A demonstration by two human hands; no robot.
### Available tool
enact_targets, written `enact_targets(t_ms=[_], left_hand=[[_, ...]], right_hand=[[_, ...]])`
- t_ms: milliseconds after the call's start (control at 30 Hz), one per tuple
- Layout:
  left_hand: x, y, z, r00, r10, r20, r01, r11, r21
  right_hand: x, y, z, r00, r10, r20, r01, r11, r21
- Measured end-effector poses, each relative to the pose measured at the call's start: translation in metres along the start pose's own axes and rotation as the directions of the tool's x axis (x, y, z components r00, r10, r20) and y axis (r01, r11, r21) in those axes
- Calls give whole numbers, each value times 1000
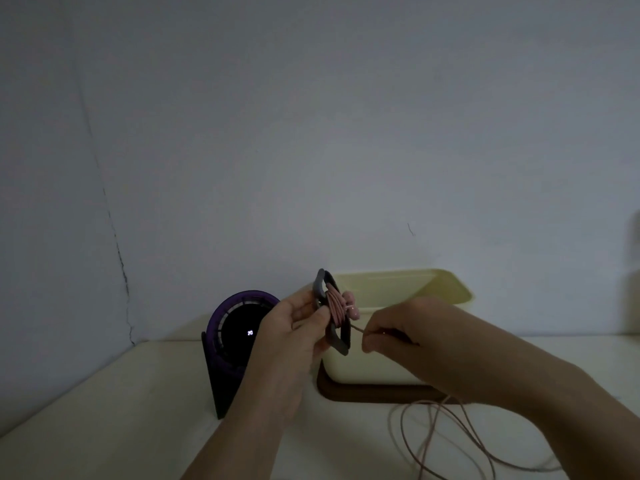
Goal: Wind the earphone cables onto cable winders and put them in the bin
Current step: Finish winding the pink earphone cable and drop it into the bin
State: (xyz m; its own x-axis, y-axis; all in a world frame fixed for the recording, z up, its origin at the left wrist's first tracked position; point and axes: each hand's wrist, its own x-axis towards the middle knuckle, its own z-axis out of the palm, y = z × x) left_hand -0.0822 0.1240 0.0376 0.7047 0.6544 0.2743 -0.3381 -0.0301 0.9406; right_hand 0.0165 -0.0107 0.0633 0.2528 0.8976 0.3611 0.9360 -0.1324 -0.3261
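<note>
Left hand (pixel 294 327): grips the dark cable winder (pixel 338 342), held up in front of the bin (pixel 398 289).
Right hand (pixel 398 332): pinches the pink earphone cable (pixel 333 306) just beside the winder.
Cable: several turns sit on the winder, and the rest trails in loose loops on the bench (pixel 121 410).
Bin: cream, on a brown tray (pixel 363 393).
Purple gadget (pixel 239 323): left of the bin, its display showing 20.

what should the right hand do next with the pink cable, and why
Probably bring the pink cable round the winder for another turn. The left hand grips the winder, which already carries several wraps; the right hand pinches the cable just beside it, and loose loops lie on the table, so winding looks unfinished and the bin can wait.
</note>
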Motion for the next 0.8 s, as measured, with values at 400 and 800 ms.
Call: enact_targets(t_ms=[400,800], left_hand=[[7,4,-11,947,-312,81,304,779,-549],[0,-12,0,987,-133,91,128,990,54]], right_hand=[[-3,2,7,983,-7,183,13,999,-31],[-2,4,-9,999,17,-51,-22,996,-87]])
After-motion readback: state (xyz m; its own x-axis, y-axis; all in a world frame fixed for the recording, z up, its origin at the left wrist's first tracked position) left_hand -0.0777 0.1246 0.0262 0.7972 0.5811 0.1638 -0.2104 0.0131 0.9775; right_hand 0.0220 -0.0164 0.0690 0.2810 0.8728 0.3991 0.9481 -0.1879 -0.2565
